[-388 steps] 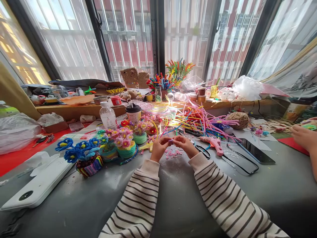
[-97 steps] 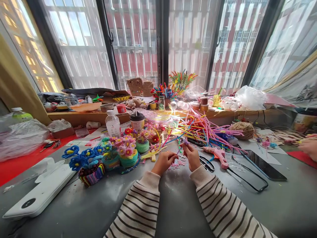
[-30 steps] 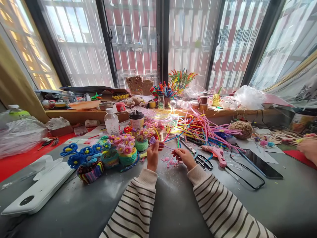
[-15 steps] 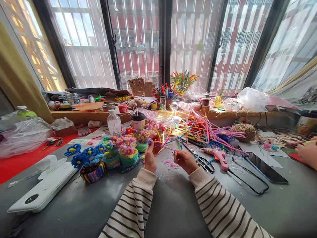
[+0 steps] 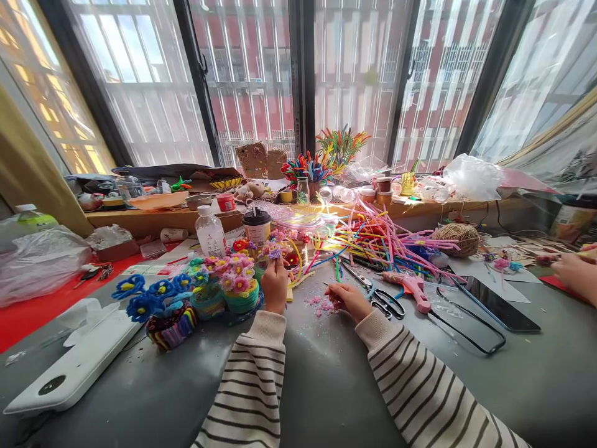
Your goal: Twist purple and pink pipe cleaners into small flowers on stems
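My left hand [image 5: 275,285] pinches a small purple flower [image 5: 275,254], held up in front of the flower pots. My right hand [image 5: 347,300] is closed at the fingertips, with a thin, light tip poking out; what it grips is too small to name. Beside it, pink fuzzy scraps [image 5: 319,304] lie on the grey table [image 5: 321,386]. To the left stand pots with pink flowers [image 5: 237,274] and a striped pot [image 5: 171,325] with blue flowers [image 5: 161,292]. Black-handled scissors [image 5: 388,303] and a pink glue gun [image 5: 415,291] lie right of my right hand.
Pipe cleaners [image 5: 382,233] are heaped behind the scissors, near a twine ball [image 5: 459,239]. A phone [image 5: 501,305] lies at the right, and another person's hand [image 5: 576,277] shows at the right edge. A bottle [image 5: 211,231] and lidded cup [image 5: 256,227] stand behind the pots. A white device [image 5: 79,361] is at left.
My left hand has moved up and slightly left with the purple flower, away from my right hand. The thin purple strand between my hands no longer shows. The whole view has shifted slightly.
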Motion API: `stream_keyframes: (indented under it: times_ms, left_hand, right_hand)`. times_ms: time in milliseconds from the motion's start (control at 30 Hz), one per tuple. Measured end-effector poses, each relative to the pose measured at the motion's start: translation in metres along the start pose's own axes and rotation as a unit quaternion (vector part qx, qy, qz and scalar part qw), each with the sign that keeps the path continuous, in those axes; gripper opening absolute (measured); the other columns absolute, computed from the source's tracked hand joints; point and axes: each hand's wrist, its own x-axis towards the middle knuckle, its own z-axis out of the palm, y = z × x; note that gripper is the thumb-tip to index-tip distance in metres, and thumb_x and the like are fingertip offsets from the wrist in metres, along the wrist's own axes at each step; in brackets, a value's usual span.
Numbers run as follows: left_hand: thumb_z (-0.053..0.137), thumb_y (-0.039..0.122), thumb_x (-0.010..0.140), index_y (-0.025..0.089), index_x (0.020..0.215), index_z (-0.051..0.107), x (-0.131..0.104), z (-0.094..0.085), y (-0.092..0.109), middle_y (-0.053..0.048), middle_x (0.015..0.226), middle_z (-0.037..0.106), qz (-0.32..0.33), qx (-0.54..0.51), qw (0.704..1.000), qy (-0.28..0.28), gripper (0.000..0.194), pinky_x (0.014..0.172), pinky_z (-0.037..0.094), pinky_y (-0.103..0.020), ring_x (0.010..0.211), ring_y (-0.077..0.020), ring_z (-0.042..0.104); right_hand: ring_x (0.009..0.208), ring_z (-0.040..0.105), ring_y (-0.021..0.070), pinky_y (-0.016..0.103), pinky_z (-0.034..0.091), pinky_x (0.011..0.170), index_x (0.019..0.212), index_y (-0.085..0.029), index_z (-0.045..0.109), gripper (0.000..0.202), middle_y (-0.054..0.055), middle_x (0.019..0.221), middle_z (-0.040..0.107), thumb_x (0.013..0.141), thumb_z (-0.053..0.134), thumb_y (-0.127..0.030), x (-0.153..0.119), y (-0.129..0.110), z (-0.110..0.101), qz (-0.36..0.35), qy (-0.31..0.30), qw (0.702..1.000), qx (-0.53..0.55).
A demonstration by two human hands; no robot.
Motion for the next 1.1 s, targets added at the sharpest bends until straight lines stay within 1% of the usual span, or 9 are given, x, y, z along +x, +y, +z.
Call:
stream_keyframes:
  times_ms: [133,267,400,500,600,733,833,967,1100]
  left_hand:
    - [0.033,0.026,0.077,0.017,0.074,0.056,0.01,-0.004,-0.006,-0.003,0.048,0.052,0.056,0.242,0.967,-0.05,0.025,0.046,0.028,-0.024,0.045,-0.0132,0.046]
    - [0.031,0.022,0.076,0.015,0.08,0.059,0.006,-0.003,-0.013,-0.011,0.071,0.061,0.088,0.35,0.929,-0.075,0.029,0.052,0.032,-0.024,0.064,-0.018,0.055]
    - [0.045,0.028,0.068,0.019,0.079,0.063,-0.002,0.002,-0.019,-0.011,0.072,0.063,0.025,0.433,0.889,-0.15,0.023,0.05,0.034,-0.025,0.065,-0.0212,0.056]
    - [0.047,0.026,0.066,0.02,0.084,0.063,-0.003,0.005,-0.022,-0.012,0.079,0.063,0.015,0.473,0.865,-0.167,0.025,0.05,0.034,-0.025,0.07,-0.023,0.057]
    - [0.044,0.023,0.068,0.018,0.084,0.062,-0.003,0.006,-0.02,-0.012,0.081,0.062,0.024,0.49,0.854,-0.176,0.025,0.051,0.036,-0.025,0.073,-0.0229,0.057]
    - [0.042,0.028,0.07,0.015,0.088,0.058,-0.009,0.004,-0.014,-0.013,0.088,0.057,0.08,0.483,0.861,-0.138,0.027,0.052,0.036,-0.024,0.073,-0.0203,0.056]
    - [0.041,0.025,0.071,0.016,0.09,0.055,-0.017,0.001,-0.01,-0.011,0.095,0.055,0.125,0.459,0.87,-0.128,0.025,0.055,0.037,-0.024,0.075,-0.0187,0.055]
    - [0.04,0.015,0.07,0.02,0.09,0.054,-0.027,0.0,-0.006,-0.006,0.086,0.06,0.175,0.403,0.877,-0.196,0.025,0.063,0.037,-0.025,0.077,-0.0183,0.055]
    - [0.041,0.016,0.07,0.022,0.089,0.057,-0.034,0.0,-0.001,-0.006,0.084,0.062,0.219,0.36,0.878,-0.225,0.025,0.065,0.036,-0.025,0.077,-0.0188,0.055]
  right_hand:
    - [0.039,0.035,0.0022,0.018,0.027,0.04,0.058,-0.013,0.056,0.032,-0.004,0.048,0.045,0.054,0.057,-0.044,0.001,0.0,-0.002,0.004,0.046,0.999,0.011]
    - [0.039,0.035,0.0026,0.018,0.028,0.04,0.057,-0.013,0.056,0.031,-0.004,0.049,0.045,0.056,0.056,-0.043,0.0,-0.001,0.001,-0.009,0.047,0.999,-0.001]
    - [0.038,0.035,0.0029,0.018,0.027,0.039,0.055,-0.013,0.056,0.03,-0.004,0.047,0.045,0.056,0.055,-0.043,-0.001,-0.001,0.006,-0.017,0.044,0.999,-0.019]
    - [0.036,0.033,0.0029,0.018,0.025,0.037,0.053,-0.014,0.055,0.03,-0.004,0.045,0.044,0.056,0.054,-0.044,0.0,0.001,0.008,-0.019,0.037,0.999,-0.025]
    - [0.036,0.033,0.0029,0.018,0.024,0.037,0.052,-0.014,0.055,0.03,-0.004,0.045,0.043,0.056,0.054,-0.044,0.001,0.003,0.008,-0.026,0.036,0.999,-0.027]
    - [0.036,0.033,0.0032,0.019,0.025,0.037,0.053,-0.014,0.055,0.032,-0.004,0.045,0.044,0.056,0.053,-0.046,0.003,0.006,0.006,-0.03,0.04,0.998,-0.036]
    - [0.039,0.037,0.0041,0.019,0.029,0.039,0.054,-0.014,0.056,0.033,-0.004,0.046,0.045,0.056,0.054,-0.047,0.004,0.006,0.004,-0.048,0.077,0.995,-0.049]
    - [0.044,0.042,0.0055,0.02,0.036,0.044,0.065,-0.015,0.06,0.034,-0.001,0.057,0.053,0.055,0.056,-0.048,0.006,0.002,0.002,-0.076,0.141,0.986,-0.047]
    - [0.048,0.045,0.0063,0.02,0.04,0.047,0.073,-0.016,0.06,0.035,0.0,0.062,0.055,0.053,0.06,-0.045,0.01,-0.001,0.004,-0.074,0.14,0.987,-0.028]
